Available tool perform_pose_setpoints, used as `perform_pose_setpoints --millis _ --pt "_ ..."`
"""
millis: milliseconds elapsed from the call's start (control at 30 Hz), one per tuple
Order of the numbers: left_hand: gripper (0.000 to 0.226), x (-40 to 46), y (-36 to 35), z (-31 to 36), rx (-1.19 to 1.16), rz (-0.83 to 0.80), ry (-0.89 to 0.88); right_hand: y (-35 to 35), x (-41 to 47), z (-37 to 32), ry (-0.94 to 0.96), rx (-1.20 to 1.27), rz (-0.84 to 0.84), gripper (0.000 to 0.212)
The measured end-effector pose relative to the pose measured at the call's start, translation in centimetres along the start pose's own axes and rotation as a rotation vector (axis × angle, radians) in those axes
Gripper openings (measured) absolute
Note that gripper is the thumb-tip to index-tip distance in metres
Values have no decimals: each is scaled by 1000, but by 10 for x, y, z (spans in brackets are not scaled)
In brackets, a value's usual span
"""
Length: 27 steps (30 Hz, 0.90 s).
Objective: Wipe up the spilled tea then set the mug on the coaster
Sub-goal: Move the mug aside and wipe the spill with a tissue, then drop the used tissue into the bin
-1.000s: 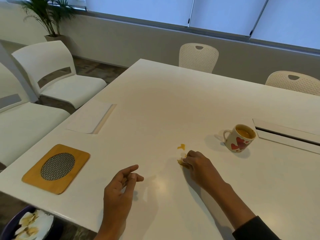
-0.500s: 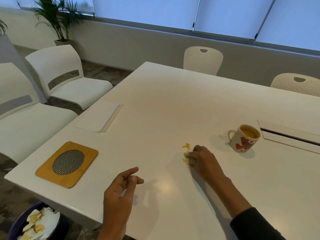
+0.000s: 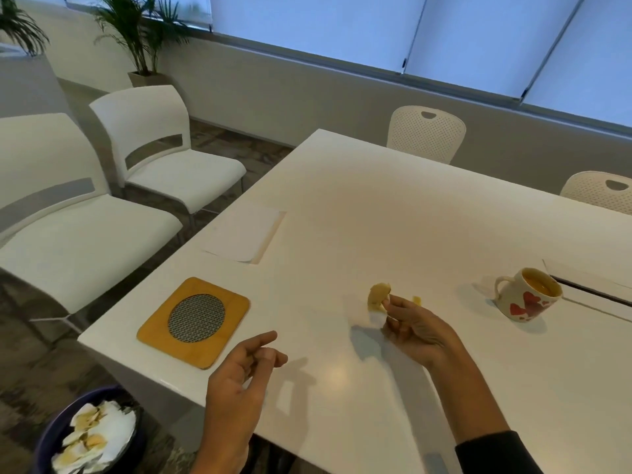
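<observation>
My right hand (image 3: 412, 325) pinches a crumpled tissue (image 3: 378, 297), stained yellow with tea, and holds it lifted just above the white table (image 3: 393, 206). A small yellow spot of tea (image 3: 416, 300) shows on the table right behind my fingers. The white mug (image 3: 525, 295) with red hearts stands upright to the right, tea inside, handle to the left. The wooden coaster (image 3: 195, 319) with a round mesh centre lies near the table's left front corner. My left hand (image 3: 239, 381) hovers over the front edge, fingers loosely curled, holding nothing.
A bin (image 3: 90, 434) with several stained tissues stands on the floor below the table's front left corner. A white sheet (image 3: 244, 230) lies at the table's left edge. A cable slot (image 3: 595, 292) runs behind the mug. White chairs (image 3: 164, 155) stand to the left.
My right hand has lifted the stained tissue off the table, where it was pressed on the spill before. The view has swung to the left. My left hand has kept its pose.
</observation>
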<state>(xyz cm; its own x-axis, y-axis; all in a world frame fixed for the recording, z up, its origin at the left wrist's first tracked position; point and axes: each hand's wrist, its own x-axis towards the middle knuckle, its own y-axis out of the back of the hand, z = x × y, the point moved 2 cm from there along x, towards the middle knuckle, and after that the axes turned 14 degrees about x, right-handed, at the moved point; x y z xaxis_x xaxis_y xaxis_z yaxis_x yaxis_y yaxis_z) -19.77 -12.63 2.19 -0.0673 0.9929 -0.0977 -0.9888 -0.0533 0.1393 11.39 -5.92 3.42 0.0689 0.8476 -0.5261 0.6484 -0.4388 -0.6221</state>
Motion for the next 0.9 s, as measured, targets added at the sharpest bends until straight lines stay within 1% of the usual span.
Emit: perform_pose_setpoints --millis 133,200,300,367,533,633,700,900 --pt "22 16 33 0 -45 0 0 -69 2 58 -119 51 -128 29" --pt "27 25 50 0 -77 9 19 -107 4 90 -147 -1 -162 38" --pt "32 37 84 -6 -130 77 35 -164 7 144 -168 -94 -222 47" --pt "31 43 108 -10 -172 128 36 -195 9 179 -184 -144 -262 43" --pt "22 44 189 -34 -193 320 71 -253 19 265 -234 -267 -289 17" --pt "19 40 234 -54 -172 410 108 -275 23 315 -295 -364 -330 16" --pt "19 36 261 -69 -160 468 146 -290 25 348 -328 -438 -351 11" --pt "19 36 336 -110 -183 635 267 -339 44 436 -325 -551 -411 12"
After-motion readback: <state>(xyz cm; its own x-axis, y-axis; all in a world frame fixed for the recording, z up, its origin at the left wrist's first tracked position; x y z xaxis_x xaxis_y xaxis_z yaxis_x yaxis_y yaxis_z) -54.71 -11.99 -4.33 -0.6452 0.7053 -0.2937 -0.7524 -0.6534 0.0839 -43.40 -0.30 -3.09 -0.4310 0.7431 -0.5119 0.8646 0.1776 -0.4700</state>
